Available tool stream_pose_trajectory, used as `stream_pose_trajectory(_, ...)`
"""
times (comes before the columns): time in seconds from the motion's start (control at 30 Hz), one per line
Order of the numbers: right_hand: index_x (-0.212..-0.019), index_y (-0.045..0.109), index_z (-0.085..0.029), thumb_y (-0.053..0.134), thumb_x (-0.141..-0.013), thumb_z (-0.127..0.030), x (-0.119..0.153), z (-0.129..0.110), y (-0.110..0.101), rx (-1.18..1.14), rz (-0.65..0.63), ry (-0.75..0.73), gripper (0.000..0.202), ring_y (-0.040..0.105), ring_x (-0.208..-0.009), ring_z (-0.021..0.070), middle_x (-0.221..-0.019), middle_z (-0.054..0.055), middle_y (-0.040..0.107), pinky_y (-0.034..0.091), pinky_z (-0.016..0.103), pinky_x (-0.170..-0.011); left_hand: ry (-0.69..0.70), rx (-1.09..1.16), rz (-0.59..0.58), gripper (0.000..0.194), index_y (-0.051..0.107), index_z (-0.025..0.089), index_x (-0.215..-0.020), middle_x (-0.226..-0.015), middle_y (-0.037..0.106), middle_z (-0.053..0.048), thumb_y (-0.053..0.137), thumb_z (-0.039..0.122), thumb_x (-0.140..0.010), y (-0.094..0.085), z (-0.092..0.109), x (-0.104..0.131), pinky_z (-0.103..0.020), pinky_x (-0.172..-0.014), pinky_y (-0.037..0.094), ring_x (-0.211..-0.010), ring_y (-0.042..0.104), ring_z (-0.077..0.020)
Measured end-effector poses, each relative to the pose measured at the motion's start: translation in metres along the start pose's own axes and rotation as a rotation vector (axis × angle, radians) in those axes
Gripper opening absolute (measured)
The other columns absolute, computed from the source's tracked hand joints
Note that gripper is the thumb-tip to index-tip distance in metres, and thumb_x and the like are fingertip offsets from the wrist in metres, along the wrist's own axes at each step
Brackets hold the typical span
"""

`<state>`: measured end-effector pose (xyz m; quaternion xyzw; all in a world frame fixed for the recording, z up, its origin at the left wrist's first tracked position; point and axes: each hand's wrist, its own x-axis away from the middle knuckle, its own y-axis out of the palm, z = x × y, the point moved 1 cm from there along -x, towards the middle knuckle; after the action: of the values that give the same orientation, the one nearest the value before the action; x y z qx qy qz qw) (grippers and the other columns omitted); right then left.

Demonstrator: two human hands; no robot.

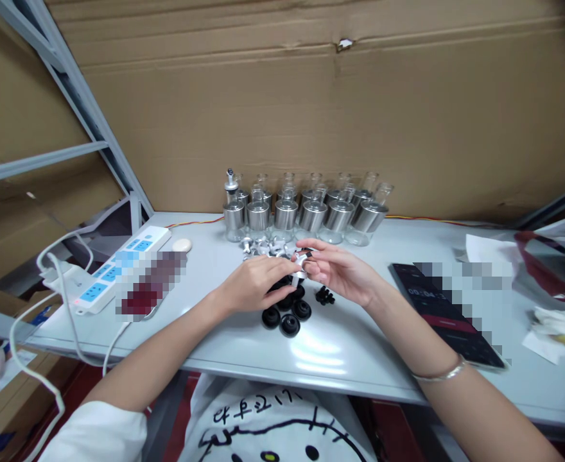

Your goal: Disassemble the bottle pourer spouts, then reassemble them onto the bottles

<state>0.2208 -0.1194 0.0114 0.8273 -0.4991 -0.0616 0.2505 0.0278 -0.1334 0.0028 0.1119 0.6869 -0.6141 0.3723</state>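
Above the middle of the table, a silver bottle pourer [298, 277] is held between my two hands. My left hand [258, 281] pinches it from the left with closed fingers. From the right, my right hand [341, 268] has its fingers closed at the pourer's top, beside a small black part. Black rubber stoppers [290, 325] lie just below my hands, some partly covered by my left fingers. Small black pieces [325, 295] sit in a little heap under my right hand. Behind my left hand are several more silver pourers [262, 248].
Glass bottles with steel sleeves [286, 215] stand in two rows at the back; a pourer [231, 182] tops the leftmost one. A power strip [123, 269] with cables and a round white object [182, 246] are left. A tablet [443, 314] and crumpled tissue [559, 324] lie right.
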Motion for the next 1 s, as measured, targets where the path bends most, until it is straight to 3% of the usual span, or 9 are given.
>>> stream_pose_trajectory(0.37, -0.085, 0.058, -0.022, 0.066, -0.063, -0.017, -0.001, 0.004, 0.010, -0.042, -0.020, 0.009, 0.025, 0.047, -0.051, 0.0065, -0.066, -0.004, 0.059, 0.041, 0.020, -0.051, 0.043, 0.005, 0.094, 0.021, 0.050, 0.016, -0.103, -0.088, 0.069, -0.005, 0.050, 0.021, -0.082, 0.000, 0.002, -0.003, -0.028, -0.068, 0.054, -0.077, 0.067, -0.0151)
stream_pose_trajectory(1.0, -0.086, 0.050, -0.022, 0.064, -0.068, -0.011, 0.000, 0.004, 0.008, -0.107, -0.149, -0.014, 0.025, 0.047, -0.052, 0.0047, -0.083, 0.000, 0.064, 0.042, 0.021, -0.057, 0.063, 0.027, 0.123, 0.022, 0.050, 0.017, -0.100, -0.086, 0.068, -0.005, 0.051, 0.019, -0.078, 0.001, 0.003, -0.002, -0.028, -0.068, 0.054, -0.078, 0.066, -0.0153)
